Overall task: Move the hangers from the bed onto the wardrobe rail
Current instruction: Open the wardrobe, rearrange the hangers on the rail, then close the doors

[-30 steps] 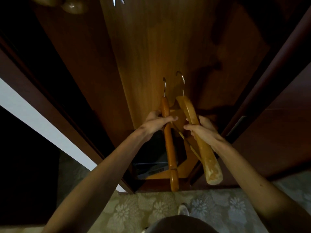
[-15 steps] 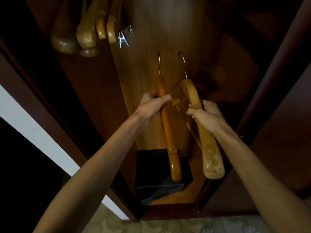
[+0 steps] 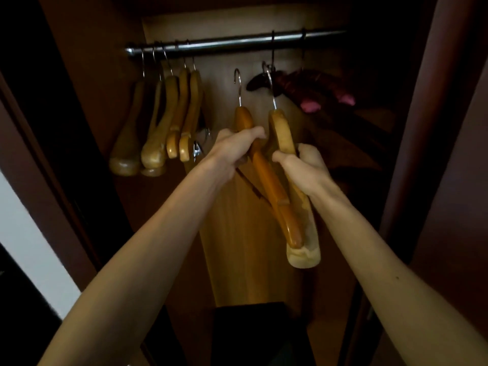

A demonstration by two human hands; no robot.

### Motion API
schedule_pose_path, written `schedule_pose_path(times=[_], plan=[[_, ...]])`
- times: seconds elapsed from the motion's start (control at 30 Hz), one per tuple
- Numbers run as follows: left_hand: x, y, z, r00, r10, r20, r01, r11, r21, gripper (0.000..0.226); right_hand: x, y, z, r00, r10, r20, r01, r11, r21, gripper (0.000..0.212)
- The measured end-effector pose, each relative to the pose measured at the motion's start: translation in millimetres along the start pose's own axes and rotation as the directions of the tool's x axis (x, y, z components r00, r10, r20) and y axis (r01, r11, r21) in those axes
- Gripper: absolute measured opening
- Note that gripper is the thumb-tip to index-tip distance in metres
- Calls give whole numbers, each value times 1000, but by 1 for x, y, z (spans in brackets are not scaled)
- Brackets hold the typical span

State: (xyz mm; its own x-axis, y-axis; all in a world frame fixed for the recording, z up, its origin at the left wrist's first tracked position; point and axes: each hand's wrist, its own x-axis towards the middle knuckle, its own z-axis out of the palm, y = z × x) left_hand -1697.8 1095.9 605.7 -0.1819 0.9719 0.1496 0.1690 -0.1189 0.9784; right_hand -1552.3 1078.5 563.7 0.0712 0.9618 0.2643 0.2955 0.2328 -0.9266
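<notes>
Gripping one wooden hanger each, your left hand [image 3: 239,143] holds the darker hanger [image 3: 266,175] and your right hand [image 3: 303,165] the paler hanger [image 3: 282,133], both hooks below the rail [image 3: 232,43]. Dark padded hangers [image 3: 303,83] at right are hard to make out.

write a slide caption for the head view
Left hand and right hand each lift a wooden hanger below the wardrobe rail.

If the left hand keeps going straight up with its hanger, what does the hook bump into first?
Likely the wardrobe rail. The left hand holds the orange wooden hanger with its hook under a bare stretch of rail; depth is hard to judge.
</notes>
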Motion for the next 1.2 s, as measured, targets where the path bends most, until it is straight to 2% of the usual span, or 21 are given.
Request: schedule_pose_path(times=[0.03, 0.1, 0.17, 0.27, 0.33, 0.47, 0.6, 0.73, 0.8, 1.0, 1.2], plan=[[8, 7, -1, 1000, 3, 4, -3, 1000, 1, 61, 6, -7, 2, 1000, -6, -6, 6, 1000, 6, 45], [20, 17, -5, 1000, 20, -9, -20, 1000, 6, 74, 18, -21, 5, 1000, -17, -20, 17, 1000, 7, 52], [32, 27, -7, 999, 26, -20, -26, 1000, -4, 67, 30, -33, 7, 1000, -25, -18, 25, 1000, 13, 53], [52, 39, -12, 999, 36, -16, -37, 999, -35, 30, 49, -47, 9, 999, -36, -7, 36, 999, 25, 46], [64, 47, -15, 999, 51, -2, -52, 998, -42, 21, 63, -54, 12, 998, -59, -3, 59, 998, 20, 45], [89, 59, -19, 997, 70, 30, -69, 997, -46, 20, 90, -70, 20, 995, -98, -11, 98, 995, 11, 58], [114, 67, -24, 992, 104, 74, -101, 994, -37, 17, 116, -78, 26, 997, -81, 13, 81, 997, 13, 45], [129, 73, -25, 989, 121, 89, -120, 993, -16, 18, 136, -80, 30, 998, -69, -2, 69, 998, 8, 46], [135, 74, -25, 989, 105, 101, -103, 994, -24, 20, 143, -79, 31, 998, -70, -10, 70, 997, 15, 36], [150, 64, -23, 993, 28, 112, -26, 1000, -15, 30, 156, -72, 32, 999, -45, -9, 45, 999, 16, 25], [161, 53, -20, 998, -21, 51, 19, 999, 35, 19, 160, -64, 33, 999, -33, 9, 33, 999, 22, 22]])
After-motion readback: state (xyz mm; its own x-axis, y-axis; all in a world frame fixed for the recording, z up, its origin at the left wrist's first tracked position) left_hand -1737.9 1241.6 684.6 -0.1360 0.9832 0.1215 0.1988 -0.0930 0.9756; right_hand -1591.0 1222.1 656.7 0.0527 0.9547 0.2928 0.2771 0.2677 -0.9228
